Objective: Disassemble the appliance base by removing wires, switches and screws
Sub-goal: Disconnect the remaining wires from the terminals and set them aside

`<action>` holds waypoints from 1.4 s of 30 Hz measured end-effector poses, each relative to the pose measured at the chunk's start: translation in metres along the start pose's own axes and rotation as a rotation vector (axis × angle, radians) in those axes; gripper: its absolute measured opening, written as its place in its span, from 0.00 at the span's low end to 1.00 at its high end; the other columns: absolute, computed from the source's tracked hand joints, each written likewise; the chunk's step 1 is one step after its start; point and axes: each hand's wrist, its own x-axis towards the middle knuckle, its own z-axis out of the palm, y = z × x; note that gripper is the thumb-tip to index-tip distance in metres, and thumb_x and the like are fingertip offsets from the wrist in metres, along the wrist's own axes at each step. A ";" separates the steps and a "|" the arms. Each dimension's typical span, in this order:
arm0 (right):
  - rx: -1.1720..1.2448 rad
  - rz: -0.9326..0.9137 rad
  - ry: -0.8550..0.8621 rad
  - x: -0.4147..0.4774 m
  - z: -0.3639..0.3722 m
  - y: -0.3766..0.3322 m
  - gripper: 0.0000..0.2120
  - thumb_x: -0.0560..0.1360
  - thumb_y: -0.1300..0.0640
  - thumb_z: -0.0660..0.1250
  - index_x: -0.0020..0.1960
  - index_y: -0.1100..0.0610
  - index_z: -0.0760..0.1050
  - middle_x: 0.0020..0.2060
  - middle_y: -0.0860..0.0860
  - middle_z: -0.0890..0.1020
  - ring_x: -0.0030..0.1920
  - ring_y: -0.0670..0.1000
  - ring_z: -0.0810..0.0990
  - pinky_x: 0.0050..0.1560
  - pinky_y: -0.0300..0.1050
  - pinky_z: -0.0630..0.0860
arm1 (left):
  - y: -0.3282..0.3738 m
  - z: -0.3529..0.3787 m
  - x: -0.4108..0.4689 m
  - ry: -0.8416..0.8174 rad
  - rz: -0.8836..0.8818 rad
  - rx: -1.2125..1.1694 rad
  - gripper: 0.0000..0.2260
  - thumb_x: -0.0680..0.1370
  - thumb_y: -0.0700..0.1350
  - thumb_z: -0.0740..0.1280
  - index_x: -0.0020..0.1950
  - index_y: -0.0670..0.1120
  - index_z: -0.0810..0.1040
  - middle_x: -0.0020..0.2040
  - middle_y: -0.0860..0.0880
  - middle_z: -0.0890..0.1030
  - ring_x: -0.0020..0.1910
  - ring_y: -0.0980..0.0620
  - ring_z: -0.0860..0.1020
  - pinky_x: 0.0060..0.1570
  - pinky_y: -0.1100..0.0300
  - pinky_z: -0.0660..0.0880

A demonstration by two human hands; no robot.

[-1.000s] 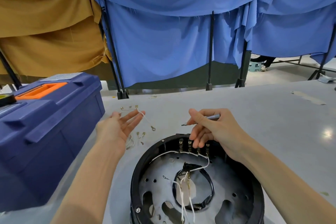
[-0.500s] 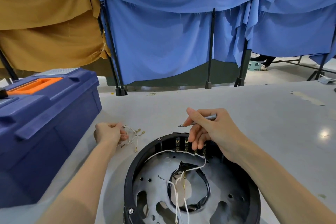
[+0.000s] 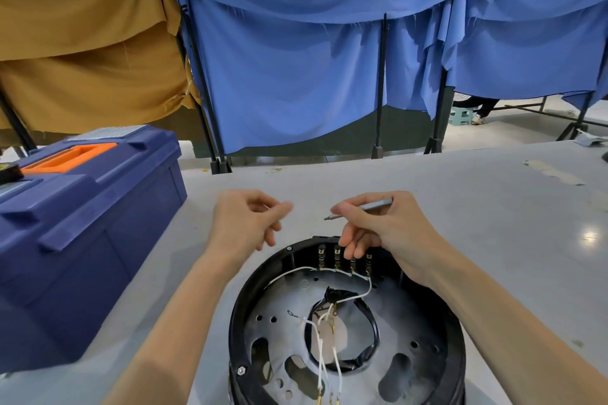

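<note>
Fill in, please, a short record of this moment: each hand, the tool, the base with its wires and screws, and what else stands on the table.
left hand: above the table, fingers loosely curled, holds nothing
right hand: pinches a small grey screwdriver; lower fingers touch the terminals
appliance base: black, round, open side up, on the grey table
wires: white, run below the terminal row and out of the centre hole
screws: two visible on the rim
other: blue toolbox with orange handle, left of the base
</note>
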 end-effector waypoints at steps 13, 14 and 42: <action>-0.318 -0.008 0.040 0.002 0.003 0.004 0.11 0.77 0.60 0.67 0.41 0.68 0.77 0.25 0.59 0.81 0.20 0.53 0.76 0.20 0.39 0.71 | 0.008 0.027 -0.041 -0.394 -0.030 0.487 0.09 0.72 0.40 0.76 0.48 0.39 0.80 0.26 0.41 0.81 0.17 0.52 0.75 0.24 0.62 0.76; -0.325 -0.016 0.025 0.002 0.003 0.004 0.10 0.77 0.61 0.68 0.42 0.68 0.76 0.26 0.59 0.82 0.21 0.54 0.77 0.21 0.39 0.72 | 0.007 0.028 -0.042 -0.393 -0.043 0.481 0.10 0.72 0.41 0.76 0.50 0.39 0.80 0.26 0.41 0.81 0.17 0.53 0.75 0.25 0.62 0.76; -0.703 -0.124 -0.083 -0.010 0.009 0.002 0.12 0.75 0.53 0.72 0.37 0.59 0.80 0.23 0.50 0.80 0.20 0.44 0.76 0.27 0.34 0.74 | 0.001 0.041 -0.049 -0.411 -0.082 0.438 0.07 0.81 0.39 0.63 0.44 0.39 0.74 0.28 0.41 0.81 0.19 0.51 0.76 0.21 0.65 0.69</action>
